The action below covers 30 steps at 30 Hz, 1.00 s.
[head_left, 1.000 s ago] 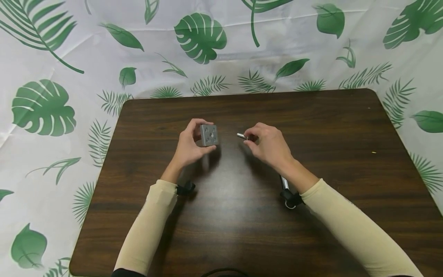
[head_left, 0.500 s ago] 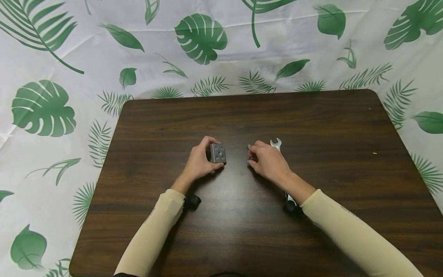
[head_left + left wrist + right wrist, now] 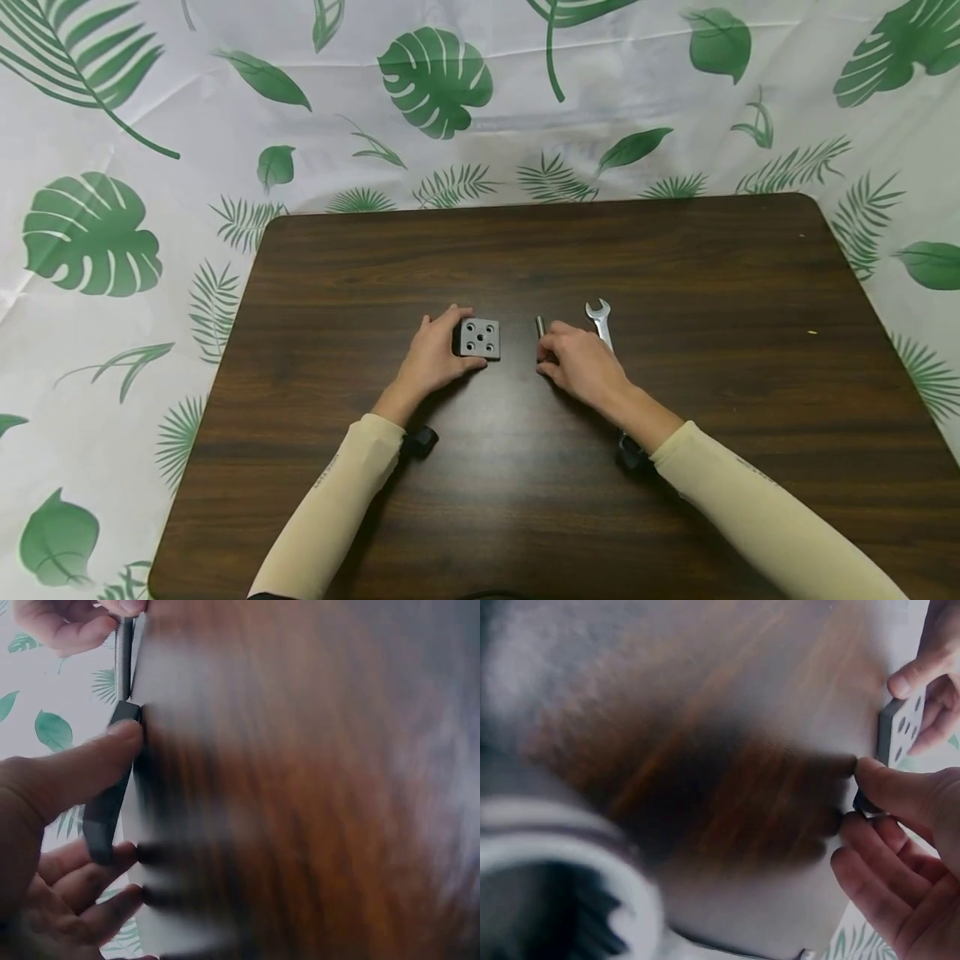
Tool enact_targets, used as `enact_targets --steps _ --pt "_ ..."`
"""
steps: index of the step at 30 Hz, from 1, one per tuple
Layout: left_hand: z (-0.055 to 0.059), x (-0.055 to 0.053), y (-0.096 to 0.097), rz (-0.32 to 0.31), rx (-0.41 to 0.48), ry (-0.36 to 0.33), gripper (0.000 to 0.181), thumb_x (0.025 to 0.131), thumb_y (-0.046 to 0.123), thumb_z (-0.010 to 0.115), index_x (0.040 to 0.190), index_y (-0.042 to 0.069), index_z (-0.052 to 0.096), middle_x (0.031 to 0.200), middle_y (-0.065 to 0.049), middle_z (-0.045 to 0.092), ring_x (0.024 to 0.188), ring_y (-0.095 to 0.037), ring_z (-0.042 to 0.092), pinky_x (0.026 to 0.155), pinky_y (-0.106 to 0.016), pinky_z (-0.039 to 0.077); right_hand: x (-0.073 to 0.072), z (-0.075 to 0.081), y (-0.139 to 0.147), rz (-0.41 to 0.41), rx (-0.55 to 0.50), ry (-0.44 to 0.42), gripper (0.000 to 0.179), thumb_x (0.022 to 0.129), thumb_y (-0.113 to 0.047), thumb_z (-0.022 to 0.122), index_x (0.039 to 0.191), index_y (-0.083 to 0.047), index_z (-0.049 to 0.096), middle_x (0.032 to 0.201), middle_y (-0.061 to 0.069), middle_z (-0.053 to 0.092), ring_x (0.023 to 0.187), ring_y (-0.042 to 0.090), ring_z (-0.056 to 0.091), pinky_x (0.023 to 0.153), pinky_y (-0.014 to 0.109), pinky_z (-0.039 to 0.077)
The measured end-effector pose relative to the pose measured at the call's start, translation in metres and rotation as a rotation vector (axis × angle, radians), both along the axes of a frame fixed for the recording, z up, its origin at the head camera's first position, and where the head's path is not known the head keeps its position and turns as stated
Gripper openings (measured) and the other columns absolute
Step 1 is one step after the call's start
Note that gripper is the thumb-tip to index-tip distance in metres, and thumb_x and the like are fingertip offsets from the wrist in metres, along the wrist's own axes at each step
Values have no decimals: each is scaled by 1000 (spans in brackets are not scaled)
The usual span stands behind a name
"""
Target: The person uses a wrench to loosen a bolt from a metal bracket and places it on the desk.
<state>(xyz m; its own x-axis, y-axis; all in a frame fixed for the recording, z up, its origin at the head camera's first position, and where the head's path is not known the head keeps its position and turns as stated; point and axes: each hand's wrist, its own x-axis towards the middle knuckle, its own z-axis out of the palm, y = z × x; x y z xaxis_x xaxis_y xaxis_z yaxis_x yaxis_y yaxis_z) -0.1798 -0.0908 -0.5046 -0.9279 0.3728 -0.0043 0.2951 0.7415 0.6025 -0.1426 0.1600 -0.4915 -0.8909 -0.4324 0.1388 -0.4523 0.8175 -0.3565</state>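
A square grey metal block (image 3: 480,348) with several holes in its upper face is low at the tabletop, left of centre. My left hand (image 3: 432,360) grips it by opposite edges, thumb at the near side and fingers at the far side. In the left wrist view the block (image 3: 105,814) stands slightly tilted against the table. To its right, my right hand (image 3: 587,363) pinches a short silver bolt (image 3: 541,324) between thumb and fingers. Ridges like threads show on the bolt's shank (image 3: 123,664) in the left wrist view; its other end is mostly hidden by fingers.
A combination wrench (image 3: 601,319) lies on the table beside the right hand, partly under the forearm. Its ring end (image 3: 641,900) looms large in the right wrist view. The dark wooden table (image 3: 712,292) meets a leaf-print cloth (image 3: 337,117) at its back edge.
Both hands have come down and nearer to the person. The block has moved slightly right, its holed face now turned upward. The bolt has swung to point away, and the wrench's open end has come into sight.
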Motion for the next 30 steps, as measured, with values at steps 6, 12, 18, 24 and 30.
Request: enact_targets --steps 6,12,18,24,30 --pt "-1 3 3 25 -41 0 81 72 31 89 140 9 51 140 -11 55 139 -24 38 114 -52 19 3 0 1 13 13 18 13 78 -18 84 85 -15 74 82 -4 58 67 14 60 56 34 50" --pt "-1 4 4 37 -63 -20 81 73 32 88 142 11 51 144 -9 51 140 -22 36 115 -51 19 5 -3 2 6 13 48 14 78 -19 84 88 -17 75 85 -3 60 67 15 62 55 35 50" --pt "-1 5 1 39 -49 -15 80 73 31 88 141 11 51 145 -8 50 141 -22 35 115 -51 18 5 -6 1 10 8 43 18 80 -17 82 97 -16 75 88 -3 61 68 15 62 57 35 50" --pt "-2 4 0 26 -73 -21 81 73 32 88 142 13 50 144 -7 52 141 -19 34 115 -49 18 5 -4 2 11 14 -10 31 80 -19 82 109 -13 73 91 -1 63 72 15 61 59 37 50" --pt "10 -1 -4 -51 -136 -54 96 70 36 88 149 15 39 147 -8 48 132 -28 46 106 -51 35 3 5 8 -7 -10 -118 48 77 -27 85 118 -9 69 97 2 66 82 16 63 70 39 52"
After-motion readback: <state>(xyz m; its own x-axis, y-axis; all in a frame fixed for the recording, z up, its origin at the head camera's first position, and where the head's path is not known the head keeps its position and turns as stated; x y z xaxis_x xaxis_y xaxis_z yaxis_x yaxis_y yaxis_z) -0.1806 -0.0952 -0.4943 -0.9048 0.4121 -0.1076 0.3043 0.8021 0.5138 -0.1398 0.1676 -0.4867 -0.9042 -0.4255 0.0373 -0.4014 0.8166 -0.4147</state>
